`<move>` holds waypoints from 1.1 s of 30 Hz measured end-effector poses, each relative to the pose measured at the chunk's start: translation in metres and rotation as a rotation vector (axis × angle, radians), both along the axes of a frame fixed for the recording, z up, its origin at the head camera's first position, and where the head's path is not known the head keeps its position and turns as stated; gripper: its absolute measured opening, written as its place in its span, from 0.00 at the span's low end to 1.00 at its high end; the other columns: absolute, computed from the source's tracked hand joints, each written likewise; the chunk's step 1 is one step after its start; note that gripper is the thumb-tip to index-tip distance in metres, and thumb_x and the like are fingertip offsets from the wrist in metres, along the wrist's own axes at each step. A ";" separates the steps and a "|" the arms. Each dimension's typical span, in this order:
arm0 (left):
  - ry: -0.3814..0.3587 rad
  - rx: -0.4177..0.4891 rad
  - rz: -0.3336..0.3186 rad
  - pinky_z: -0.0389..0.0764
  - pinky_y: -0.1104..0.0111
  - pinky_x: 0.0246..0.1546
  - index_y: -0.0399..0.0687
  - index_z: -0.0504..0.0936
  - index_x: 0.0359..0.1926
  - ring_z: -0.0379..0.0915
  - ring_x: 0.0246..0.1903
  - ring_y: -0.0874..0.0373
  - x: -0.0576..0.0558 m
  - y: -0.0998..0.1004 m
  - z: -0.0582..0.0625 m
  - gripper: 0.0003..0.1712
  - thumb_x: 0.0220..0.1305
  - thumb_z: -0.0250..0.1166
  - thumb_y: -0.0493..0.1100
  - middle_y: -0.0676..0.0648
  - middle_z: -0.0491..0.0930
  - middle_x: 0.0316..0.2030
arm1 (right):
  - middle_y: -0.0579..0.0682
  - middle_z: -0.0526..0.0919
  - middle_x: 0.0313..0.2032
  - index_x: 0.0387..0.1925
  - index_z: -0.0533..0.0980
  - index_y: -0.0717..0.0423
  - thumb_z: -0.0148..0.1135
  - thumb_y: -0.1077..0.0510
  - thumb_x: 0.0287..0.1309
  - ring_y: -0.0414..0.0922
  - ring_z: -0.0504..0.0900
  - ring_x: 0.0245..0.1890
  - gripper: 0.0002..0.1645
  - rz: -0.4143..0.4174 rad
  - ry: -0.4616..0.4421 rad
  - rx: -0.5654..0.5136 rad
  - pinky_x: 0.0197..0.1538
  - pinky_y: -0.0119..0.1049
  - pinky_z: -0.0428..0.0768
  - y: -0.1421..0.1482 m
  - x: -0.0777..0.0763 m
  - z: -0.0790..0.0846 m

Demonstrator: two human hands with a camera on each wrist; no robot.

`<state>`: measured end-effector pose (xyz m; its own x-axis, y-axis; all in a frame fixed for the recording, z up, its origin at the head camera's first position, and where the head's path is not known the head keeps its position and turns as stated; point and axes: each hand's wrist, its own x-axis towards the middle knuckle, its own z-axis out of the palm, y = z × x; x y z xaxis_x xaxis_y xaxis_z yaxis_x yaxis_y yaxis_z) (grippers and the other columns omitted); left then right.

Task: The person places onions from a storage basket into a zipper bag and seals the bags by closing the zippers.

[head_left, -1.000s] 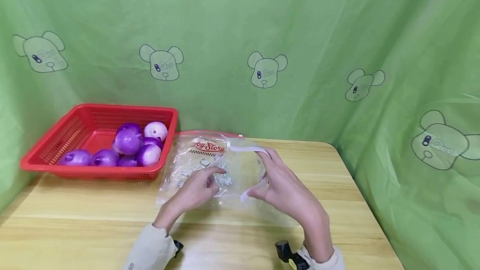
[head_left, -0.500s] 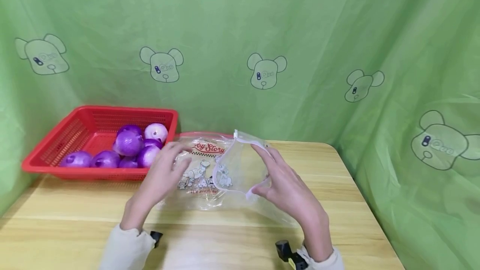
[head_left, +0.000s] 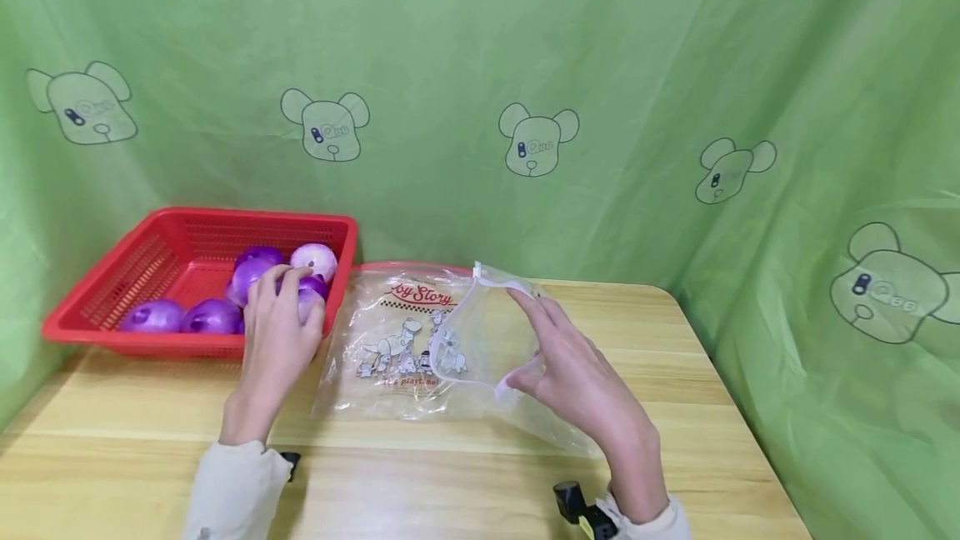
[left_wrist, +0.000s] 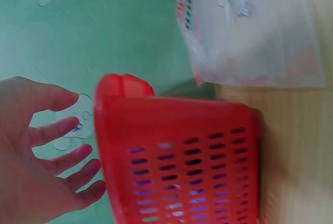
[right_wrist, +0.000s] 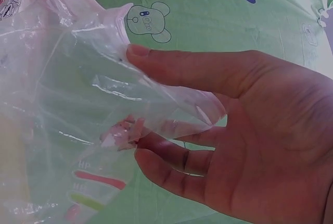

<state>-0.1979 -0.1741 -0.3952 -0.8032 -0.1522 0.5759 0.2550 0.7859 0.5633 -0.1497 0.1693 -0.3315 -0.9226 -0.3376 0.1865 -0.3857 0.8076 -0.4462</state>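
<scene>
In the head view my left hand (head_left: pixel 281 323) is over the right part of the red basket (head_left: pixel 97 332), its fingers at the purple onions (head_left: pixel 251 277). The left wrist view shows this hand with fingers spread beside the basket's rim. My right hand (head_left: pixel 573 365) holds a clear zip bag (right_wrist: pixel 67 94) at its mouth, thumb and curved fingers set apart along the white zip edge. The bag's mouth gapes toward the left. Behind and left of it, a second clear bag (head_left: pixel 367 315) with a red zip and printed cartoon figures lies flat on the table.
A light wooden table (head_left: pixel 420 482) bears everything. The basket stands at the back left, touching or near the printed bag. A green curtain (head_left: pixel 435 40) with bear-head drawings hangs behind and along the sides.
My left hand has gone from the bag's mouth leftward to the onions in the basket. The zip bag's mouth has swung wider; my right hand stays in place.
</scene>
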 end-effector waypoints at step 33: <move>-0.256 -0.025 0.093 0.74 0.37 0.44 0.34 0.72 0.62 0.72 0.50 0.26 -0.004 -0.013 -0.013 0.28 0.62 0.65 0.38 0.27 0.76 0.54 | 0.51 0.53 0.77 0.79 0.46 0.41 0.77 0.59 0.49 0.54 0.58 0.73 0.65 0.042 -0.013 -0.045 0.70 0.55 0.63 0.004 -0.003 0.000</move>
<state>-0.2021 -0.1875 -0.4082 -0.9065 -0.2206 0.3601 0.0326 0.8136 0.5804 -0.1526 0.1729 -0.3315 -0.9102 -0.3678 0.1904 -0.4128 0.7696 -0.4871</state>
